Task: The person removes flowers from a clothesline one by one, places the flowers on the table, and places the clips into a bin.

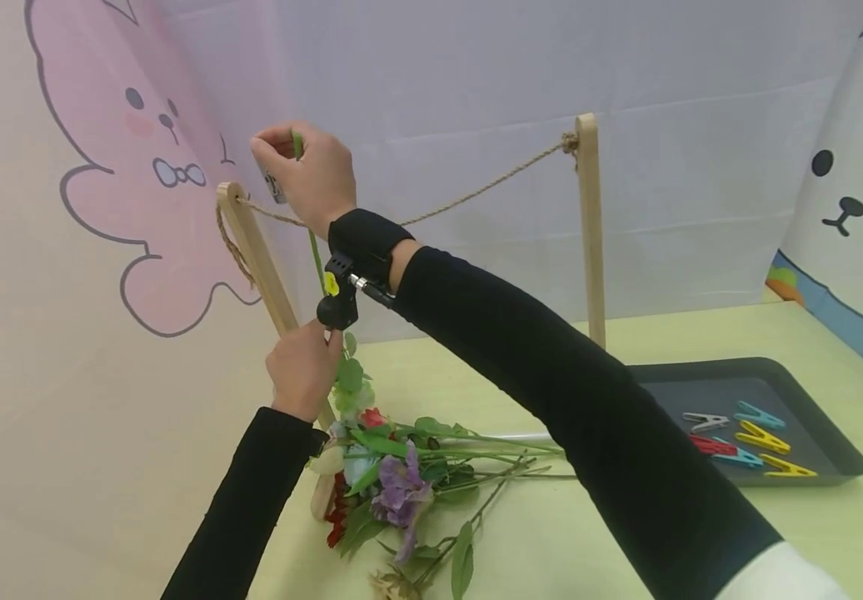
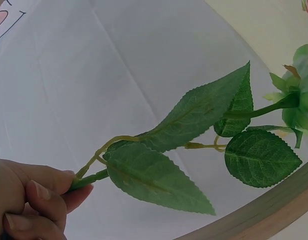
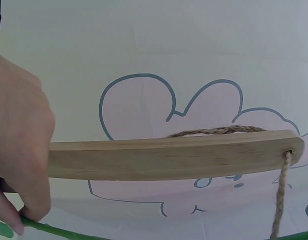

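Observation:
In the head view my right hand [image 1: 315,175] is raised above the rope [image 1: 487,187], fingers curled and pinching a small grey clothespin [image 1: 276,188], partly hidden. The green stem [image 1: 315,254] of an artificial flower passes through that hand, its tip showing between the fingers. Lower down, my left hand [image 1: 300,371] grips the same stem. Up close in the left wrist view, thumb and fingers pinch it just above the serrated leaves [image 2: 154,180]. Its pale green bloom [image 2: 304,95] hangs head down. The right wrist view shows the left hand [image 3: 21,135] on the stem.
The rope is strung between a left wooden post [image 1: 255,250] and a right wooden post [image 1: 591,233]. Artificial flowers [image 1: 401,487] lie piled on the table near the left post. A dark tray [image 1: 844,454] at the right holds several coloured clothespins [image 1: 761,436].

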A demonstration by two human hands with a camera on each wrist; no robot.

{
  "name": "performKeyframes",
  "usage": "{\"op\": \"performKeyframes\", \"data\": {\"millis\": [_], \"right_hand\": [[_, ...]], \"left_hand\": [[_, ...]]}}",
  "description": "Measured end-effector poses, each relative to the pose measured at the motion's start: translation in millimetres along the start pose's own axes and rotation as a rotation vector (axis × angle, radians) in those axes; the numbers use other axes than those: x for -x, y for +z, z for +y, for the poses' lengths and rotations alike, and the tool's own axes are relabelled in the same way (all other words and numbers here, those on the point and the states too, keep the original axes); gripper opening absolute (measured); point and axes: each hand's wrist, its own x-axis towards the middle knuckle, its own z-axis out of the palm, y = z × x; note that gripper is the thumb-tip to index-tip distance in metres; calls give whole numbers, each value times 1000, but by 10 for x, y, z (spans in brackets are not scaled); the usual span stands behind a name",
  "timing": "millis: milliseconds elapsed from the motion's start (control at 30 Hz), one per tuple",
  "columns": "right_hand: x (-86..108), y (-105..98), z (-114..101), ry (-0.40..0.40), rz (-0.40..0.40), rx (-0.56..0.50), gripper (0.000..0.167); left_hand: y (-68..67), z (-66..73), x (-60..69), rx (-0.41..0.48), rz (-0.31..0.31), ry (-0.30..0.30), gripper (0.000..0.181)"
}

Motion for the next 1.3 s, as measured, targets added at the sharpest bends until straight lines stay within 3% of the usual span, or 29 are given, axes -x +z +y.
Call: {"op": "performKeyframes", "data": {"millis": [200,400,500,600,733,933,1033,1167,1300], "right_hand": [[-16,-165,-27,-22,35,-98,23],[-28,-520,-47,-70,111,-238,25],[14,-753,-19,-171,152,-207,28],[115,-1002,36,-309,208,-140,30],[341,-1372,113,-438,275,-102,32],[799,-1949,280,-521,396,-291,28],[1075,-2226,429,-535,421,-332,27],[1468,-2572,689,-456,431,-271,29],[1815,-2880,1004,-330,409,-80,27]], "left_hand": [[62,25,64,32,-9,40,23],[60,78,57,19,-2,69,23],[8,141,80,-19,26,106,23],[-68,234,134,-52,92,164,23],[-177,344,191,-53,197,261,22],[-314,520,261,-115,382,426,17],[-335,580,307,-176,436,504,16],[-372,584,356,-238,404,585,4],[-438,582,409,-351,272,654,17]]}}
